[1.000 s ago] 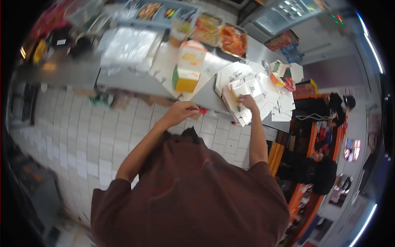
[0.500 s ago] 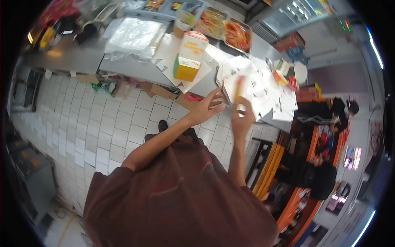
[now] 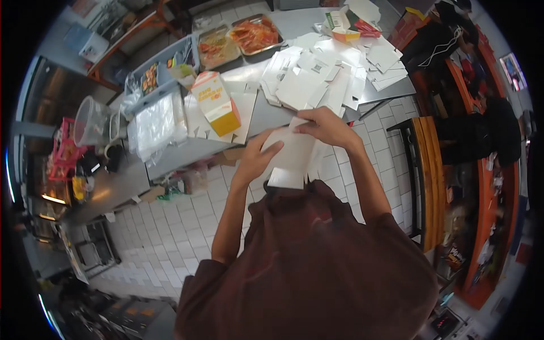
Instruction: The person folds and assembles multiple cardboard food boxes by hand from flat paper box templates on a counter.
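In front of my torso I hold a white cardboard box blank (image 3: pixel 290 148), its plain side facing up and its cut flaps pointing toward me. My left hand (image 3: pixel 256 158) grips the blank's left edge with the thumb on top. At its far right corner, the fingers and thumb of my right hand (image 3: pixel 330 128) are closed on it. Beyond my left hand a yellow and white printed carton (image 3: pixel 216 105) stands on the table. Past my right hand lies a loose pile of flat white box blanks (image 3: pixel 309 79).
A stack of clear plastic bags (image 3: pixel 158 127) lies left of the carton. Behind are a blue-grey bin (image 3: pixel 164 62) and metal trays of orange food (image 3: pixel 255 34). Printed box pieces (image 3: pixel 351 25) lie at the back right. A wooden bench (image 3: pixel 426 184) and a person in black (image 3: pixel 481 133) are to the right.
My right hand has come back from the pile holding a blank, and my left hand has closed on its other side. The view has turned, shifting the table contents leftward.
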Demonstrator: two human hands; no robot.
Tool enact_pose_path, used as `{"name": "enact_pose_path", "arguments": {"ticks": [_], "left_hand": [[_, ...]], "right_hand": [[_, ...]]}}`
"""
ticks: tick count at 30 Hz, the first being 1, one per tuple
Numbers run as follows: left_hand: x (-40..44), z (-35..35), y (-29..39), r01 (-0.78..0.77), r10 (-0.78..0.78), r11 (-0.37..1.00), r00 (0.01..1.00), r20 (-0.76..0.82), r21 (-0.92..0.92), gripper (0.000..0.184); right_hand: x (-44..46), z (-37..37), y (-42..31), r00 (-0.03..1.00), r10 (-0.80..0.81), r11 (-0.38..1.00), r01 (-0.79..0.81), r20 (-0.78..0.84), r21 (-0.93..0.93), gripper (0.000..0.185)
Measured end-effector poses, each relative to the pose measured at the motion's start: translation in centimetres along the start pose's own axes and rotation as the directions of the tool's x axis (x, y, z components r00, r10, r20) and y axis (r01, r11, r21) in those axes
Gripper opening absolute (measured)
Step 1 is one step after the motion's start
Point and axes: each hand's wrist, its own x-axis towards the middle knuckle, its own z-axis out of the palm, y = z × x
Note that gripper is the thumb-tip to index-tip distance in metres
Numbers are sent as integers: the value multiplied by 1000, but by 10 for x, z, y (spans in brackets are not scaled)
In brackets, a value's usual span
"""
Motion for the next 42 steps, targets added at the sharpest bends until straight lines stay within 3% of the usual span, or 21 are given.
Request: {"name": "enact_pose_path", "arguments": {"ticks": [1,4,8,9,12,15,16,18,24,27,30,33,36,37,39,42], "left_hand": [[-2,1,2,21,-15,998,996,89,-58,32],[2,11,5,34,-5,969,993,118,-244,24],[21,31,-3,-126,126,991,992,-16,-43,19],[25,41,-2,-108,90,981,989,-118,-160,16],[37,59,5,-310,274,950,883,-382,-35,13],[34,53,41,-391,440,881,884,-159,265,13],[37,56,41,-423,467,872,870,-159,248,15],[43,65,36,-497,531,841,834,-151,214,18],[58,88,41,-417,501,830,850,-164,371,21],[61,96,39,-438,550,801,808,-213,408,20],[68,102,40,-470,587,779,781,-216,415,20],[68,107,51,-453,545,809,818,-185,375,20],[67,119,57,-216,247,968,904,-349,127,21],[70,118,57,-230,277,958,895,-349,172,22],[76,113,61,-246,323,937,882,-342,249,23],[86,110,86,-260,336,882,931,-139,393,20]], "right_hand": [[-2,-5,2,989,-147,987,147,-19,61,16],[-3,-1,14,987,-143,932,159,-75,327,15],[-1,-5,13,976,-41,943,108,-212,316,20],[-1,-9,12,980,-46,944,106,-195,313,18],[0,-12,28,974,-163,847,219,-155,484,17],[-12,-32,34,987,-152,819,158,-56,552,18],[-10,-42,34,985,-163,799,165,-57,578,19],[-13,-52,40,985,-165,844,165,-45,511,19],[-22,-61,47,961,-266,812,264,-72,521,17],[-26,-69,43,944,-295,840,330,-149,431,14],[-33,-79,40,950,-292,870,312,-110,382,12],[-38,-93,44,942,-334,889,328,-39,318,14],[-43,-98,52,933,-357,897,358,-53,259,16],[-45,-98,52,911,-401,889,413,-100,198,16],[-54,-95,47,862,-474,867,493,-179,75,19],[-50,-80,50,880,-401,916,394,-255,-78,25]]}}
